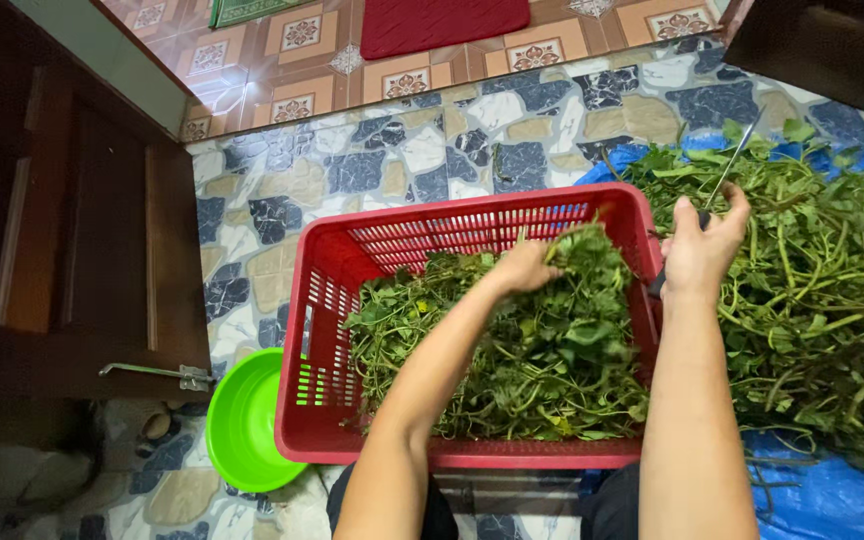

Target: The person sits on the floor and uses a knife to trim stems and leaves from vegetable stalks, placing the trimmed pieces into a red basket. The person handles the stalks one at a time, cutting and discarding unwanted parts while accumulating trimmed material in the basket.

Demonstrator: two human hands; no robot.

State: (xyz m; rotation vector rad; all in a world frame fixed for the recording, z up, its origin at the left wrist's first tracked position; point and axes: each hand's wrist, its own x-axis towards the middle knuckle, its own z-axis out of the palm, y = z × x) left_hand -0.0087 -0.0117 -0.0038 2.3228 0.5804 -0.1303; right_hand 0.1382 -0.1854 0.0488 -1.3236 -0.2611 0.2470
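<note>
Pressing cut greens (512,340) into the red slotted basket (352,250), the left hand (524,266) clutches 1 leafy bunch while the right hand (702,245), fist tight on a knife (727,170), hovers over the uncut stems (822,290) on blue tarp (842,500); trimming seems underway, needing another handful.

A stone-patterned floor (372,170) carries a red basket (322,330), with a green bowl (242,425) just left and a blue tarp (832,495) right of it.
</note>
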